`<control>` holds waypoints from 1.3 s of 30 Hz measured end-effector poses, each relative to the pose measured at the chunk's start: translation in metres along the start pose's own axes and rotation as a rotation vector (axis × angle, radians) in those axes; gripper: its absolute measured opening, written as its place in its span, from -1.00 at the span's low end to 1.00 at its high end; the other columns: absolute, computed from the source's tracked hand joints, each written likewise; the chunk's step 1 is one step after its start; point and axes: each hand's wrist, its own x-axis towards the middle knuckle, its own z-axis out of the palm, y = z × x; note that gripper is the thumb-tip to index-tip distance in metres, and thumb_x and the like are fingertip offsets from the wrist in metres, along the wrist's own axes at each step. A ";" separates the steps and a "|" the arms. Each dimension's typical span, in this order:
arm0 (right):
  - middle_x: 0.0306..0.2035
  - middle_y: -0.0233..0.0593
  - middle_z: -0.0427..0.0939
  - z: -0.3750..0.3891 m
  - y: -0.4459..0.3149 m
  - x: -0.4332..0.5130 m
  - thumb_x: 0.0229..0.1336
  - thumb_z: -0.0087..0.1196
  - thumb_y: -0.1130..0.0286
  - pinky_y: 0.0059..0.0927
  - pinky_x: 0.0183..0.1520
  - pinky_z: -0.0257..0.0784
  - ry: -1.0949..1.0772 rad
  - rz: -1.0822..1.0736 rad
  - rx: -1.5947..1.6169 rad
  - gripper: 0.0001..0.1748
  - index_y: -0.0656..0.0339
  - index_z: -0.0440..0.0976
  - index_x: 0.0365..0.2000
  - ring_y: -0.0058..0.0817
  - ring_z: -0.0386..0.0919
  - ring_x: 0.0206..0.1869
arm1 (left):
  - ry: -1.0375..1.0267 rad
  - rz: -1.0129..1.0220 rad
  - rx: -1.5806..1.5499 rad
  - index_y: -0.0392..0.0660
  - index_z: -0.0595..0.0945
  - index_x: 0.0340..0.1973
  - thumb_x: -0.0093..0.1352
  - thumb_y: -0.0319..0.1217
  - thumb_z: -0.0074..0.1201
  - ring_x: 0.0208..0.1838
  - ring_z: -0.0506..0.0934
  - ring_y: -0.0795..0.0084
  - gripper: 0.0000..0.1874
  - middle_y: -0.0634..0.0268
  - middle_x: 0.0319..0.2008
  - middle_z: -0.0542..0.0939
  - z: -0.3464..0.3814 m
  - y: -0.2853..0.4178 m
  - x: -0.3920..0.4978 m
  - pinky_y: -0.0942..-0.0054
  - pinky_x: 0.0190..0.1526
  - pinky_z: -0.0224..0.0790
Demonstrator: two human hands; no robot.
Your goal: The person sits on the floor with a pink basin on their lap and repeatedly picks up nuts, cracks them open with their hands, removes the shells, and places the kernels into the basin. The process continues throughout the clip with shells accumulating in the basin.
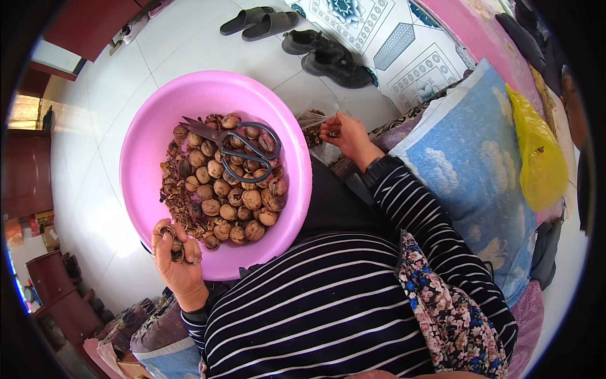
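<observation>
My left hand (179, 267) holds cracked walnut shell pieces (177, 250) in its curled fingers, at the near left rim of a pink plastic basin (156, 111). Inside the basin lie many whole walnuts (228, 212), with broken husk and shell bits (175, 194) along the left side. Scissors with dark blue handles (246, 147) rest on top of the nuts, blades towards the left. To the right of the basin, my right hand (352, 137) is over a clear plastic bag (326, 111) of walnut pieces (312, 135). Small dark bits show between its bent fingers.
Grey slippers (260, 23) and black shoes (331, 57) stand on the tiled floor (104, 189) beyond the basin. On the right are a blue patterned cushion (454, 180) and a yellow plastic bag (539, 156). Dark red furniture (28, 170) lines the left side.
</observation>
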 end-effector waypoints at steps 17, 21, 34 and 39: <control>-0.09 -0.17 0.54 0.069 -0.024 -0.086 0.37 -0.17 0.10 -0.48 0.05 0.35 -0.468 -0.381 -0.215 -0.47 0.41 0.39 0.03 -0.49 0.50 -0.09 | 0.019 -0.026 -0.158 -0.21 0.54 -0.10 0.35 -0.47 -0.06 -0.71 0.29 0.48 -0.77 0.12 -0.44 0.51 0.002 0.008 -0.002 0.53 -0.63 0.16; -0.13 -0.27 0.52 0.101 -0.018 -0.134 0.18 0.10 0.39 -0.52 0.01 0.36 -0.514 -0.474 -0.477 -0.53 0.41 0.34 0.06 -0.58 0.47 -0.12 | -0.059 -0.034 -0.248 -0.20 0.54 -0.10 0.36 -0.45 -0.04 -0.72 0.27 0.50 -0.78 0.14 -0.43 0.50 0.001 0.015 -0.004 0.54 -0.64 0.15; -0.11 -0.20 0.49 0.100 -0.015 -0.143 0.08 -0.03 0.52 -0.48 0.01 0.35 -0.469 -0.436 -0.585 -0.55 0.40 0.32 0.03 -0.48 0.46 -0.11 | 0.620 0.359 -0.395 -0.13 0.49 -0.23 0.37 -0.40 -0.07 -0.70 0.29 0.45 -0.87 0.25 -0.50 0.51 -0.117 0.017 0.031 0.42 -0.67 0.09; -0.12 -0.22 0.46 0.102 -0.011 -0.151 0.08 -0.03 0.52 -0.50 -0.01 0.33 -0.437 -0.433 -0.600 -0.56 0.40 0.32 0.02 -0.51 0.42 -0.13 | 0.780 0.218 -0.439 -0.10 0.47 -0.29 0.36 -0.39 -0.06 -0.71 0.28 0.43 -0.92 0.25 -0.53 0.48 -0.153 -0.007 0.040 0.40 -0.67 0.07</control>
